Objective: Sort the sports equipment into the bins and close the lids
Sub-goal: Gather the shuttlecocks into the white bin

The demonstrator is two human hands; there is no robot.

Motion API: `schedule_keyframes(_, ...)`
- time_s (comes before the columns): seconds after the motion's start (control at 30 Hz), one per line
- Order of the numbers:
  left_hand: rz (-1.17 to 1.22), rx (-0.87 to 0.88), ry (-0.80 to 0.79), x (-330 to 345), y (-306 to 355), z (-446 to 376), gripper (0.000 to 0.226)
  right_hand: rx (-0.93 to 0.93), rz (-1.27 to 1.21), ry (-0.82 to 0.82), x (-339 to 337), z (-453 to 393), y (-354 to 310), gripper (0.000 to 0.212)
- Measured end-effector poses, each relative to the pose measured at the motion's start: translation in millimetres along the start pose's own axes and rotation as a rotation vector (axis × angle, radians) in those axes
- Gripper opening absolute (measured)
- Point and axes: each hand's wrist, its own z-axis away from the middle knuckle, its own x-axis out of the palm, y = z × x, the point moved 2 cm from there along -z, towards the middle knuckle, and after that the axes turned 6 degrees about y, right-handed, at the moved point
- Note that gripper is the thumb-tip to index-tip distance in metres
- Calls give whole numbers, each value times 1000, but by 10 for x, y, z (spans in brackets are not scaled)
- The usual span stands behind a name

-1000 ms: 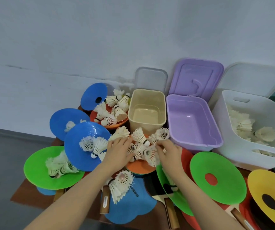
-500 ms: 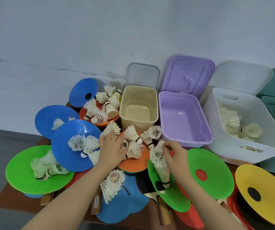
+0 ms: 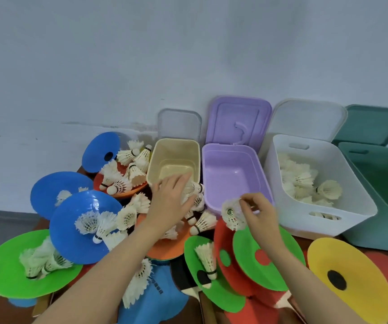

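Many white shuttlecocks lie on coloured flat discs on the table. My left hand (image 3: 172, 204) reaches over the orange disc (image 3: 164, 250) just in front of the cream bin (image 3: 151, 169), its fingers curled over a shuttlecock (image 3: 196, 188) whose black-banded end pokes out. My right hand (image 3: 262, 215) pinches another shuttlecock (image 3: 232, 213) by its feathers, lifted at the front edge of the purple bin (image 3: 262, 174). The white bin (image 3: 342, 220) holds several shuttlecocks. Beyond it at the far right, the green bin (image 3: 380, 195) stands open.
Four lids lean open against the wall behind the bins, among them the purple lid (image 3: 238, 122). Blue discs (image 3: 71, 228), green discs (image 3: 3, 274), red discs and a yellow disc (image 3: 352, 279) crowd the table. Paddle handles (image 3: 208, 309) stick out under the discs near the front edge.
My left hand moved from the orange disc's pile up to the cream bin's front edge. My right hand lifted one shuttlecock to the right, toward the purple bin. The view shifted left.
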Motion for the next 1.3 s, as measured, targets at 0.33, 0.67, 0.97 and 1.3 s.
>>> schedule_keyframes(0.33, 54, 125, -22, 745, 1124, -910, 51, -58, 51, 196, -1165, -747, 524, 13)
schedule_keyframes(0.67, 154, 157, -128, 1576, 2217, -1399, 58, 14, 249, 229, -2112, -1278, 1158, 11)
schedule_keyframes(0.97, -80, 178, -537, 2018, 2180, -1146, 55, 150, 551, -388, -2051, -1276, 1679, 41)
schedule_keyframes(1.3, -85, 88, -313, 1646, 1930, -1086, 52, -178, 482, -167, -1756, -1271, 1428, 27)
